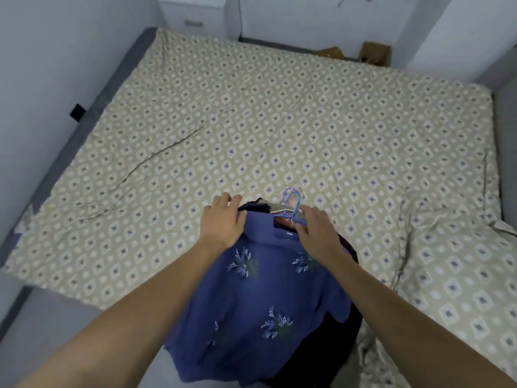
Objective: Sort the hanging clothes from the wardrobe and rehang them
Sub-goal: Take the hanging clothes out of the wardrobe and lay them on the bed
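Both hands lie flat: left hand (223, 219) and right hand (316, 233) press blue floral top (257, 289); hanger hooks (292, 198) point twelve o'clock on bed (251, 121).

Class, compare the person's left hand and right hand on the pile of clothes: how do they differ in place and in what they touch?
The left hand lies on the shoulder edge of the blue floral top, its fingers reaching over onto the patterned bedsheet; the right hand lies at the collar, fingers on the hangers. The left hand touches only fabric; the right hand touches plastic hangers. Both rest palm down on the same top.
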{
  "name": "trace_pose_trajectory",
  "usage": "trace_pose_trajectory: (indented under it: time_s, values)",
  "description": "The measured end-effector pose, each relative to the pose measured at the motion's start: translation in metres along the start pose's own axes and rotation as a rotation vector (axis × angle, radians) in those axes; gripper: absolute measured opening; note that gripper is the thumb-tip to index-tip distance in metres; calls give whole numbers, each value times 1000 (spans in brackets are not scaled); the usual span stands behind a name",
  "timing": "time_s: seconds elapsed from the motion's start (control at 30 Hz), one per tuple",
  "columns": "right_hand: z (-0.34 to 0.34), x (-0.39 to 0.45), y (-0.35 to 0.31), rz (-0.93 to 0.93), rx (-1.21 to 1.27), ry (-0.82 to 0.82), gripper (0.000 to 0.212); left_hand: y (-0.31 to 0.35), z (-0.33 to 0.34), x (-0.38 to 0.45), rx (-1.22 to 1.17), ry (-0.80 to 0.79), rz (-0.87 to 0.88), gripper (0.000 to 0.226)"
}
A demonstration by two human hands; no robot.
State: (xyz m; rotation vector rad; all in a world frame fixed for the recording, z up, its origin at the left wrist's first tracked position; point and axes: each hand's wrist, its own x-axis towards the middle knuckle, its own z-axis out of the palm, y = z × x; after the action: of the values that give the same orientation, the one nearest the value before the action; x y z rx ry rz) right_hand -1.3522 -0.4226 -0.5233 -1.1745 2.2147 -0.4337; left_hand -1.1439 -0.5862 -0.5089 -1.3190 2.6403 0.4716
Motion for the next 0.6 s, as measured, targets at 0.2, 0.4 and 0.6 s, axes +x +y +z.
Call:
trace_pose_trajectory:
  time_s: [0.2,0.4,0.6]
  values:
    - [23,-12,-149,-397,-80,-12,52,-75,-62,-98,14,167,-150,64]
    - [76,-79,-290,-787,-103,-85,56,-165,-99,-261,-14,391,-487,65]
    - [138,-220,-407,-1154,-107,-202,58,-201,-102,-484,-9,550,-848,67]
